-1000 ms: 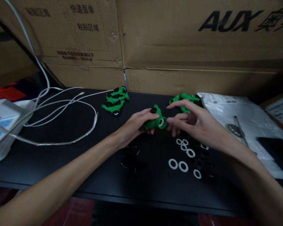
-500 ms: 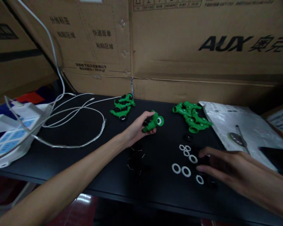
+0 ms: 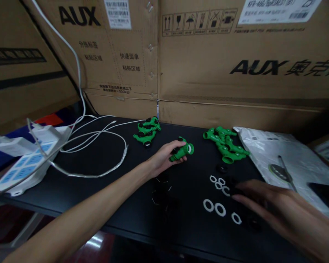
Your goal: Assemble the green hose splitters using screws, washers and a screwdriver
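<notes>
My left hand [image 3: 167,155] is closed around a green plastic pipe fitting [image 3: 182,151], its wide mouth turned toward the right, with a white ring inside. My right hand [image 3: 263,201] is at the right, thumb and forefinger pinched on a small black piece that partly covers one white washer [image 3: 225,190]; its exact shape is lost against the dark table. Beside these fingers lie several more white washers [image 3: 220,210]. A black ring [image 3: 222,168] rests above them. Dark parts with thin bright edges [image 3: 161,193] lie below my left hand, hard to make out.
Green fittings stand in two groups, one with black parts [image 3: 147,131] at back left, another [image 3: 226,144] at back right. White cables [image 3: 98,135] and a power strip [image 3: 30,157] occupy the left. A plastic bag [image 3: 260,146] with a pen-like stick lies right. Cardboard boxes [image 3: 192,76] wall the back.
The camera view has tipped up, so everything sits lower in the picture. My right fingers have come together on the black piece. My left hand keeps its hold on the green fitting.
</notes>
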Action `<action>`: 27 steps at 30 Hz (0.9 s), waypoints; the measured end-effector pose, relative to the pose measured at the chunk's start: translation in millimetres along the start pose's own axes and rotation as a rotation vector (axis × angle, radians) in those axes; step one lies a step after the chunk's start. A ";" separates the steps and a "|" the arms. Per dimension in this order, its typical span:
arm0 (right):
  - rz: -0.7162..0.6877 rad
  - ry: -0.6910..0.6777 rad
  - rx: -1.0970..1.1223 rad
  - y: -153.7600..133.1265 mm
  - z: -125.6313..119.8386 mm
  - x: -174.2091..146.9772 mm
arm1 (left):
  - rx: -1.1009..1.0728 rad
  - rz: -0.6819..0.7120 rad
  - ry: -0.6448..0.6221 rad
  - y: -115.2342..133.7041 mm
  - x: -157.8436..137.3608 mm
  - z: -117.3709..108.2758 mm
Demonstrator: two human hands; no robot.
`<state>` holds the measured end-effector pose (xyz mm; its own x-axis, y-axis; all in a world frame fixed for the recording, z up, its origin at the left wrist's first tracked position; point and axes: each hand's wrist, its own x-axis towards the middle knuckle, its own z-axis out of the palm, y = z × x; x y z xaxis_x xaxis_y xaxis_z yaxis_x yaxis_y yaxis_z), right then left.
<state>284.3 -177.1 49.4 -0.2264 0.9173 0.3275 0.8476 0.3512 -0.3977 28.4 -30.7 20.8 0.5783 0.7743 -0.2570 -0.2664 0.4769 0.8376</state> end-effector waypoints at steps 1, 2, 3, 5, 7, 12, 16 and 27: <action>-0.022 -0.014 0.011 -3.0 -7.0 7.8 | 0.008 -0.002 -0.006 0.0 -0.4 -0.2; -0.030 -0.039 0.014 -5.8 -12.7 17.2 | 0.014 -0.004 -0.014 0.0 -0.8 -0.5; -0.014 -0.049 0.029 -8.2 -16.0 27.8 | 0.017 -0.003 -0.021 -0.1 -1.3 -0.7; 0.052 -0.087 0.142 -10.7 -14.0 51.0 | 0.007 0.003 -0.028 -0.7 -1.7 -1.2; 0.096 -0.133 0.384 -9.9 -1.8 73.0 | -0.011 0.009 -0.016 -1.4 -1.4 -1.8; 0.109 0.001 0.620 -4.4 38.3 98.6 | -0.028 -0.006 0.009 -1.9 -0.5 -2.8; 0.134 0.072 0.676 -5.4 55.5 90.0 | -0.016 -0.009 -0.002 -1.4 -1.6 -2.2; -0.087 0.155 0.294 -8.4 58.2 78.9 | 0.090 0.066 0.020 -5.1 -2.8 9.9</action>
<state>231.4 -96.8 28.7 -0.1967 0.8500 0.4887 0.6488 0.4865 -0.5851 35.7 -39.5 22.0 0.5462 0.8113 -0.2087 -0.2327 0.3862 0.8926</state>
